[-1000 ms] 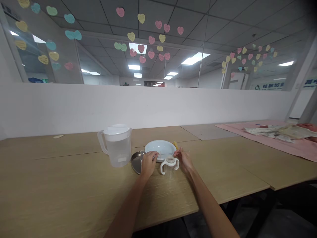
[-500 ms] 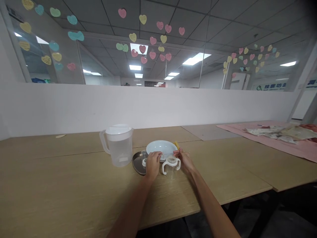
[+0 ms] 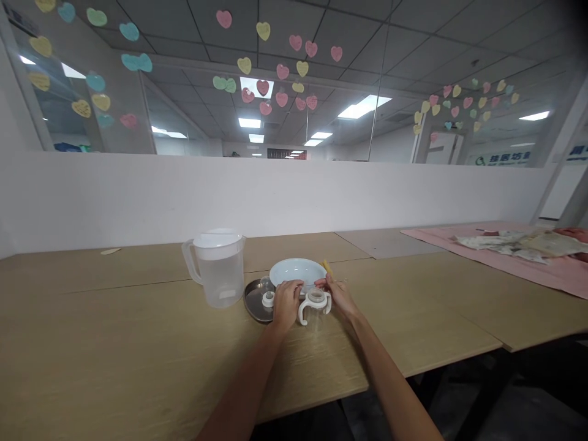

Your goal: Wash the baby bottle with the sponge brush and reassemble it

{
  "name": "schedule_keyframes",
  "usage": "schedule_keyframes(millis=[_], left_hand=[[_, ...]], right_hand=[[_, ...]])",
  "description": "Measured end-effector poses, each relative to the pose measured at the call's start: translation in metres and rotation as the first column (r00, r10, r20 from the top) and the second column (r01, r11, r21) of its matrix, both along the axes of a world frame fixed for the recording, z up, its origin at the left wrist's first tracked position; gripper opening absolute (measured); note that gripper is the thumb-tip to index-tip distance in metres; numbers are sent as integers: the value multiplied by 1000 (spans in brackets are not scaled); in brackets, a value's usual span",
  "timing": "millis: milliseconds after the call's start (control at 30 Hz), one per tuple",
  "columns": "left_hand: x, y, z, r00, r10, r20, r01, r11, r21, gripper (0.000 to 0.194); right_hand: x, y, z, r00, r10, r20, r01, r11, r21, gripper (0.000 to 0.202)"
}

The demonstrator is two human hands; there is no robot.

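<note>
Seemingly, left fingers and right fingers curl beside the bowl, any hold unclear

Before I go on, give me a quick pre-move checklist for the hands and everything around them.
1. Two-handled bottle upright, top uncapped: ok.
2. White ring-shaped piece inside the metal tray: ok.
3. Pitcher upright, apart from both hands: ok.
4. Left hand grip: cannot tell; its fingertips are too small to read, in front of the bowl.
5. Right hand grip: cannot tell; fingers are bent beside the bottle, but any held item is unclear.
6. Yellow item free of the right hand: cannot tell; they overlap in this view.
</note>
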State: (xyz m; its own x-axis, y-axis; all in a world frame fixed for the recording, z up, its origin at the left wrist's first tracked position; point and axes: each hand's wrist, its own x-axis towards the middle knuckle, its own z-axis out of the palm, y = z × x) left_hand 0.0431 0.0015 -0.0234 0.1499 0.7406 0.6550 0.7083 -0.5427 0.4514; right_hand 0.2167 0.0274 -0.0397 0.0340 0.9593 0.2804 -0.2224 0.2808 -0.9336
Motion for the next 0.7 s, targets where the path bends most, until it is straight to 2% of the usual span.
schedule_keyframes(millis=[133, 233, 300, 367, 433, 500, 567, 700], left_hand=[[-1, 4, -5, 999, -32, -10, 32, 999, 18, 26], [-5, 8, -9, 1000, -24, 16, 23, 998, 56, 30], [-8, 11, -9, 999, -7, 39, 4, 997, 75, 32], [-12, 13, -9, 998, 8, 55, -13, 996, 83, 32], [-13, 13, -7, 998, 15, 59, -20, 997, 79, 33], [-13, 12, -6, 999, 6, 47, -9, 998, 70, 34], [-11, 10, -5, 1000, -14, 28, 12, 998, 61, 34], [-10, 9, -5, 999, -25, 22, 23, 998, 65, 36]], right_hand=[[-8, -7, 7, 995, 84, -50, -87, 994, -63, 64], [-11, -11, 14, 987, 79, -137, -86, 995, -51, 68], [-10, -12, 17, 986, 10, -169, -17, 999, -38, 68], [-7, -11, 18, 975, -145, -167, 141, 989, -37, 67], [-4, -11, 17, 932, -342, -122, 340, 940, -32, 67], [-2, -11, 15, 882, -468, -60, 468, 884, -2, 68], [-3, -13, 13, 866, -499, -25, 499, 865, 45, 67], [-9, -19, 8, 875, -482, -35, 481, 861, 167, 64]])
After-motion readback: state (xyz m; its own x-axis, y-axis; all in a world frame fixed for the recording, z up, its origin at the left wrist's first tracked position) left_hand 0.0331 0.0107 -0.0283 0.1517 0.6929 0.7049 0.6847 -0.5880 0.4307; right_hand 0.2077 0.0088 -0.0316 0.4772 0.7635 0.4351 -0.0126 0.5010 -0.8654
